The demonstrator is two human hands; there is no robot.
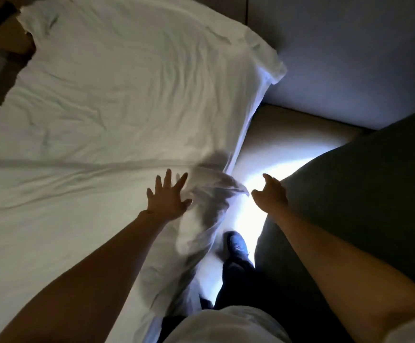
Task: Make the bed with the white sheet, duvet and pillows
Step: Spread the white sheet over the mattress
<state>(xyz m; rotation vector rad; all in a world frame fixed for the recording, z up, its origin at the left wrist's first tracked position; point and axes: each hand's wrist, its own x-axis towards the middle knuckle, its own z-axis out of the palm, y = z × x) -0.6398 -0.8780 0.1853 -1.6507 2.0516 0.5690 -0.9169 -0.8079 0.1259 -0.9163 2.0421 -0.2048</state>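
A white sheet [107, 100] lies spread over the bed and fills the left and middle of the head view, creased, with one long fold running across it. Its right edge hangs down the bed's side and is blurred in a loose bunch [208, 209]. My left hand [168, 196] is spread with straight fingers over the sheet just left of that bunch. My right hand [270, 191] is out over the gap beside the bed, fingers loose, holding nothing. No duvet or pillows are in view.
A dark grey upholstered piece [365, 206] stands close on the right, leaving a narrow lit strip of floor [246, 214] where my shoe [237, 245] is. A pale wall [350, 58] rises behind. A wooden surface [8, 33] shows at the far left corner.
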